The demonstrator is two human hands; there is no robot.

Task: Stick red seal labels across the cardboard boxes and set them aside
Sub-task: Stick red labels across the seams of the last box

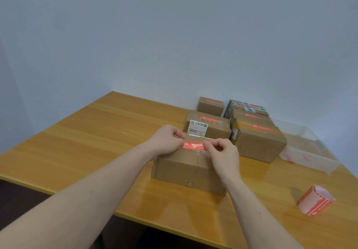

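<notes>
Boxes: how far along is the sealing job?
Done: the sealed boxes set aside at the back right each show a red strip on top. In hand: the left hand and right hand each pinch an end of a red seal label over the near box. Left: press it down and move that box aside. No unsealed boxes are visible; the label roll waits at right.

Brown cardboard box (188,168) bears a red label (194,145) with white print, perhaps text; honey-yellow table (96,132); pale blue wall (174,35).
</notes>
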